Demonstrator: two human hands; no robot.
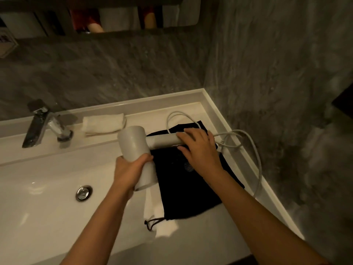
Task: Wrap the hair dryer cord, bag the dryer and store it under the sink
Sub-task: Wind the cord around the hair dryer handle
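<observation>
**Both hands on the dryer, cord hanging loose**

Forearms are reaching in from the near edge, and both hands are gripping 1 pale grey plastic hair dryer point(136, 148). The left hand point(129, 170) is closing around the lower part of the dryer's cylindrical barrel, thumb and fingers wrapping it fully. The right hand point(198, 148) is lying over the far end of the straight handle, fingers curling down across it; whether it is also pinching the cord there cannot be told.

Beyond the right hand's knuckles, the pale grey rubbery power cord point(256, 155) is leaving the handle end, arching in 1 loop behind the hand and trailing in a longer loop off the counter edge to that hand's outer side. Under both grips, a flat black drawstring fabric bag point(191, 190) is lying on the white counter point(193, 240), its drawstring end pointing toward the wrists.

The dryer is probably light, rigid and smooth, so a full wrap around barrel or handle should be holding it securely. The cord seems springy and is likely to uncoil, so taking it close to the handle and keeping tension while winding looks wise. The bag is looking soft and limp; its mouth will probably need 1 hand holding it open.
</observation>
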